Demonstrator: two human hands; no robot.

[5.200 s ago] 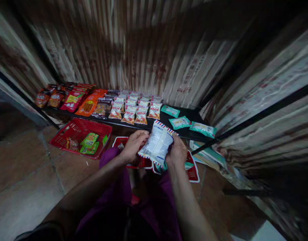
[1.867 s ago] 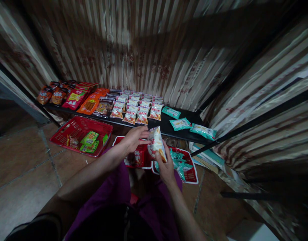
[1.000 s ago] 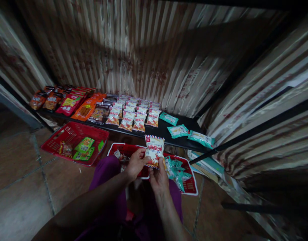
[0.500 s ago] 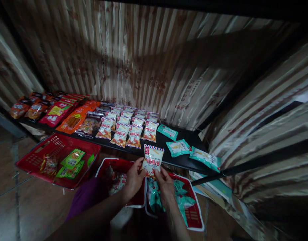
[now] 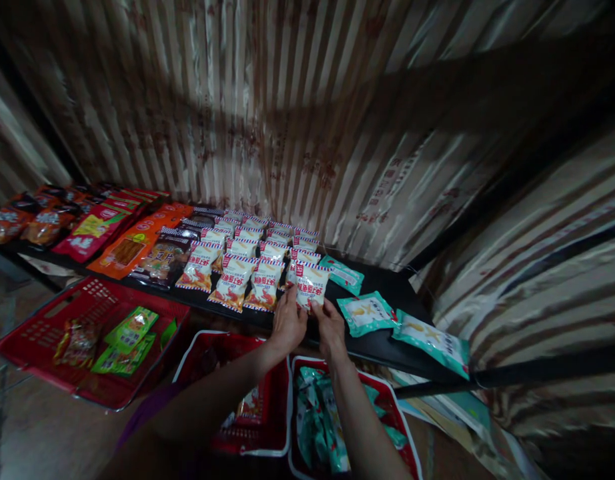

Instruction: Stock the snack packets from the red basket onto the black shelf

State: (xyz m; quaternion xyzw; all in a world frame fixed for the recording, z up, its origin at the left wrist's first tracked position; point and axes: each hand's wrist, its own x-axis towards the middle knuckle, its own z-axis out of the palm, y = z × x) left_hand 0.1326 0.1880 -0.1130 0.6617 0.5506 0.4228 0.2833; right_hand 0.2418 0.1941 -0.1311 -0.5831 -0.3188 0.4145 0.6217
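1. At the front edge of the shelf (image 5: 382, 345), left hand (image 5: 288, 325) and right hand (image 5: 330, 328) pinched a white packet (image 5: 310, 283).
2. Matching packets (image 5: 234, 281) sat beside it; green packets (image 5: 366, 313) lay toward the right end.

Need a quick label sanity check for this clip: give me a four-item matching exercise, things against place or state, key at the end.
Things:
1. Left hand and right hand
2. Bright green packets
3. Orange pouch
4. Rightmost basket

Place or state:
A. Holds teal bags
B. On the shelf, beside the red pouch
C. Fingers on a white bag
D. In the leftmost basket

Pairs: 1-C, 2-D, 3-B, 4-A
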